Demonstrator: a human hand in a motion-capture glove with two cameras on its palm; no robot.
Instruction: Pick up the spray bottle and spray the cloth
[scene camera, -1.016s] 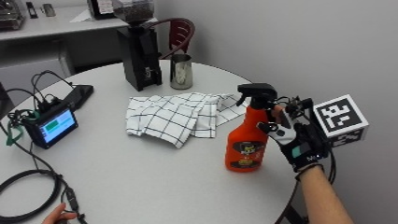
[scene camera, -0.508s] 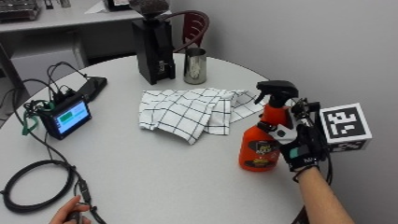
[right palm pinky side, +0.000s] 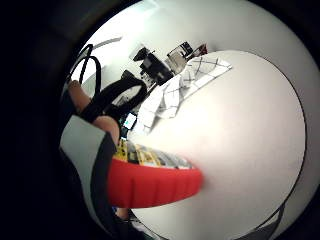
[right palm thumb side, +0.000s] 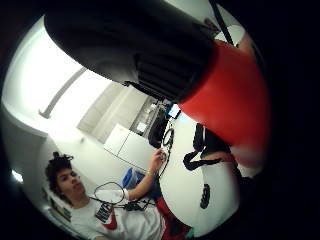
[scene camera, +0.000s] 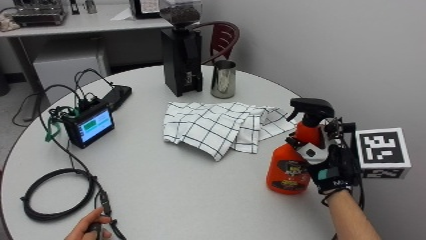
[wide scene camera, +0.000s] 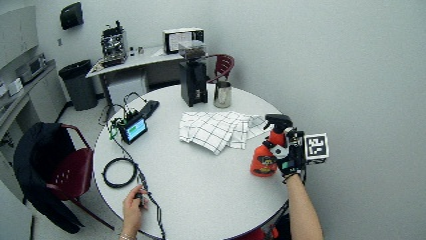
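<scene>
- The gloved right hand (scene camera: 331, 167) wraps around the orange spray bottle (scene camera: 291, 167), hiding its back.
- The bottle stands on the round white table (scene camera: 180, 190).
- The soft checked cloth (scene camera: 216, 124) lies crumpled nearby.

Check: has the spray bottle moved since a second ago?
No. The bottle stands on the table as close beside the cloth as before; only the camera shifted.
</scene>
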